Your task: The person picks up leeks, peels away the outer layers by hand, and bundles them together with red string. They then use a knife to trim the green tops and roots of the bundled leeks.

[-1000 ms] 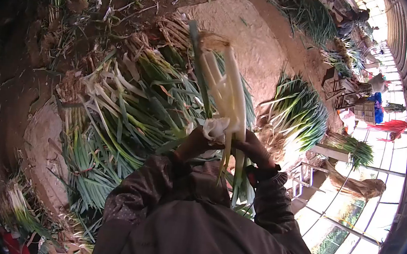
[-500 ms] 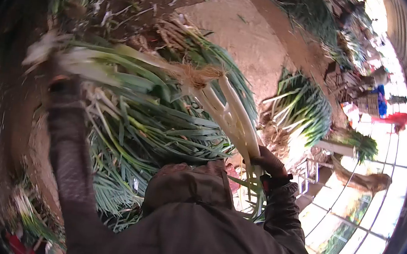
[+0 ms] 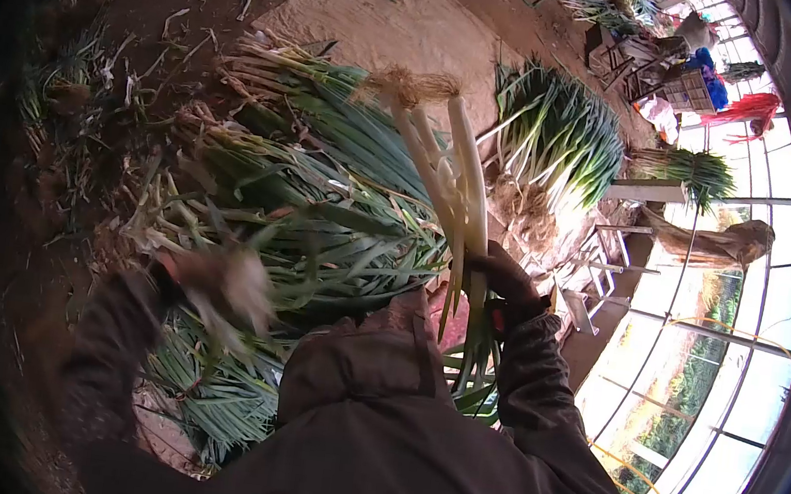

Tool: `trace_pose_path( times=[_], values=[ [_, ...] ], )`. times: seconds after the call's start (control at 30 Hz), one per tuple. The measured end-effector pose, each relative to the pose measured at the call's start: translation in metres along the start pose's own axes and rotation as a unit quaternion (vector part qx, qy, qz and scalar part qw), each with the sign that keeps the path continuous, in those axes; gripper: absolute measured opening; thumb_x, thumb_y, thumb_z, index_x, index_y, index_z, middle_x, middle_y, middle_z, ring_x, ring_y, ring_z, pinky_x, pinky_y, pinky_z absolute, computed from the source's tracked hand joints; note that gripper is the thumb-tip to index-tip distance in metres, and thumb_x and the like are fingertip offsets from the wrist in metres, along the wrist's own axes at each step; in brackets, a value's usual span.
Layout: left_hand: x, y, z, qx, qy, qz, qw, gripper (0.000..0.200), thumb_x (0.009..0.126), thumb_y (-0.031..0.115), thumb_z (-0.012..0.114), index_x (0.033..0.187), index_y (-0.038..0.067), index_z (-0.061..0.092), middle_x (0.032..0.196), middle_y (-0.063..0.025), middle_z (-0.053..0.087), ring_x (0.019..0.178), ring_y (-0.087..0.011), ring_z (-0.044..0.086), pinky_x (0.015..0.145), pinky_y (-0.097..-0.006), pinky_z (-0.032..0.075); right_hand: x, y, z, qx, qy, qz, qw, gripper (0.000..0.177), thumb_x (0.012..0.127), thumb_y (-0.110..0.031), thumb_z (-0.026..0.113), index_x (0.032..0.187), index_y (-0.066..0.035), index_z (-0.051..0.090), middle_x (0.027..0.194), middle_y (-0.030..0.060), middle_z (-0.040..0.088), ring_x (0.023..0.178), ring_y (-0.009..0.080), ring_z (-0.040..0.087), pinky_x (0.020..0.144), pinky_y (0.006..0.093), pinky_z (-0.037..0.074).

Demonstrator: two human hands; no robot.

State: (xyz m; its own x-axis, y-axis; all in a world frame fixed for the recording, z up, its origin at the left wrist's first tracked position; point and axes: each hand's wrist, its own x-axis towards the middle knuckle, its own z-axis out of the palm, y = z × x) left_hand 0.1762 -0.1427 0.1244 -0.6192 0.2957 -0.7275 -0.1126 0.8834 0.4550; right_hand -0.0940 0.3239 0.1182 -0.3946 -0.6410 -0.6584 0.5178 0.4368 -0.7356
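My right hand is closed around a few large green onions, gripping them where the white stalks turn to green. Their hairy roots point up and away, and the leaves hang down beside my sleeve. On the left, my left hand is smeared by motion, its fingers closed on a whitish tuft of green onion leaves. It is low over a big pile of green onions that spreads between my two arms. The exact shape of what the left hand holds is blurred.
A tan sheet lies on the dirt floor beyond the pile. To its right rests a bundle of green onions. Farther right are a metal frame, a crate and red plastic. Loose scraps litter the far left.
My left hand has swung down and nearer to me with the whitish leaves, away from the held roots. The right hand still grips its green onions, now more upright and slightly left in view.
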Motion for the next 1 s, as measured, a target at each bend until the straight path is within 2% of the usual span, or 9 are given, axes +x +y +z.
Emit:
trace_pose_path(
  times=[0.2, 0.33, 0.47, 0.7, 0.73, 0.83, 0.87, 0.97, 1.0],
  values=[
    [-0.030, -0.109, -0.209, 0.147, 0.502, -0.191, 0.831, 0.059, 0.076, 0.032, 0.079, 0.124, 0.006, 0.055, 0.110, -0.0192, 0.066, 0.102, -0.0365, 0.066, 0.087, -0.0434, 0.053, 0.005, 0.018, 0.008, -0.001, 0.007, -0.014, 1.000, 0.043, 0.083, -0.022, 0.070, 0.116, 0.003, 0.058, 0.087, 0.0077, 0.065, 0.071, 0.0164, 0.064, 0.064, 0.0308, 0.055],
    [-0.015, -0.054, -0.210, 0.102, 0.631, -0.091, 0.764, 0.072, 0.075, 0.029, 0.082, 0.133, 0.004, 0.047, 0.118, -0.0212, 0.063, 0.107, -0.0373, 0.064, 0.090, -0.0429, 0.053, 0.007, 0.012, 0.023, -0.115, 0.001, -0.006, 0.993, 0.045, 0.085, -0.020, 0.071, 0.121, 0.003, 0.057, 0.095, 0.0085, 0.065, 0.077, 0.0152, 0.064, 0.069, 0.0312, 0.057],
    [0.065, 0.089, -0.114, -0.193, 0.562, 0.119, 0.796, 0.086, 0.073, 0.025, 0.084, 0.143, 0.003, 0.039, 0.125, -0.0233, 0.060, 0.113, -0.0380, 0.061, 0.094, -0.0424, 0.052, 0.015, 0.010, 0.041, -0.164, -0.007, 0.003, 0.987, 0.041, 0.083, -0.013, 0.070, 0.118, 0.004, 0.058, 0.094, 0.0090, 0.066, 0.078, 0.0167, 0.065, 0.071, 0.0310, 0.056],
    [0.177, 0.146, 0.004, -0.362, 0.625, 0.106, 0.683, 0.095, 0.076, 0.016, 0.085, 0.151, 0.000, 0.029, 0.139, -0.0233, 0.053, 0.114, -0.0281, 0.063, 0.090, -0.0371, 0.054, 0.029, -0.008, 0.085, -0.270, -0.037, 0.030, 0.962, 0.043, 0.078, -0.012, 0.072, 0.117, 0.004, 0.061, 0.095, 0.0125, 0.070, 0.082, 0.0181, 0.068, 0.076, 0.0340, 0.056],
    [0.170, 0.147, -0.001, -0.430, 0.639, 0.099, 0.629, 0.080, 0.079, 0.011, 0.082, 0.145, 0.000, 0.039, 0.119, -0.0176, 0.064, 0.096, -0.0214, 0.066, 0.081, -0.0342, 0.055, 0.031, -0.010, 0.089, -0.293, -0.040, 0.034, 0.955, 0.045, 0.078, -0.012, 0.072, 0.118, 0.004, 0.061, 0.096, 0.0137, 0.070, 0.083, 0.0193, 0.068, 0.076, 0.0344, 0.056],
    [0.143, 0.113, -0.016, -0.487, 0.491, 0.065, 0.720, 0.060, 0.081, 0.010, 0.079, 0.133, 0.000, 0.050, 0.093, -0.0117, 0.069, 0.074, -0.0173, 0.066, 0.064, -0.0313, 0.054, 0.041, -0.006, 0.097, -0.359, -0.058, 0.022, 0.931, 0.049, 0.077, -0.015, 0.072, 0.121, 0.004, 0.060, 0.098, 0.0170, 0.071, 0.086, 0.0236, 0.070, 0.078, 0.0364, 0.056],
    [0.142, 0.107, -0.017, -0.554, 0.487, 0.083, 0.670, 0.035, 0.088, 0.012, 0.074, 0.118, 0.000, 0.061, 0.074, -0.0041, 0.063, 0.057, -0.0084, 0.055, 0.051, -0.0271, 0.046, 0.044, -0.002, 0.098, -0.383, -0.065, 0.002, 0.922, 0.050, 0.077, -0.017, 0.072, 0.122, 0.003, 0.060, 0.098, 0.0179, 0.071, 0.087, 0.0255, 0.070, 0.079, 0.0375, 0.055],
    [0.134, 0.065, -0.010, -0.634, 0.364, 0.059, 0.680, 0.024, 0.094, 0.018, 0.066, 0.110, 0.001, 0.066, 0.075, -0.0044, 0.065, 0.064, -0.0111, 0.060, 0.057, -0.0326, 0.050, 0.051, 0.001, 0.103, -0.412, -0.068, -0.043, 0.908, 0.053, 0.077, -0.023, 0.074, 0.123, -0.002, 0.062, 0.100, 0.0197, 0.072, 0.093, 0.0322, 0.071, 0.084, 0.0424, 0.055],
    [0.135, 0.056, -0.005, -0.509, 0.458, 0.063, 0.726, 0.020, 0.094, 0.019, 0.061, 0.099, 0.001, 0.067, 0.076, -0.0069, 0.067, 0.070, -0.0219, 0.067, 0.063, -0.0412, 0.052, 0.054, 0.002, 0.102, -0.430, -0.068, -0.038, 0.899, 0.053, 0.076, -0.024, 0.074, 0.123, -0.003, 0.062, 0.100, 0.0196, 0.072, 0.094, 0.0326, 0.071, 0.085, 0.0427, 0.054]
  ],
)
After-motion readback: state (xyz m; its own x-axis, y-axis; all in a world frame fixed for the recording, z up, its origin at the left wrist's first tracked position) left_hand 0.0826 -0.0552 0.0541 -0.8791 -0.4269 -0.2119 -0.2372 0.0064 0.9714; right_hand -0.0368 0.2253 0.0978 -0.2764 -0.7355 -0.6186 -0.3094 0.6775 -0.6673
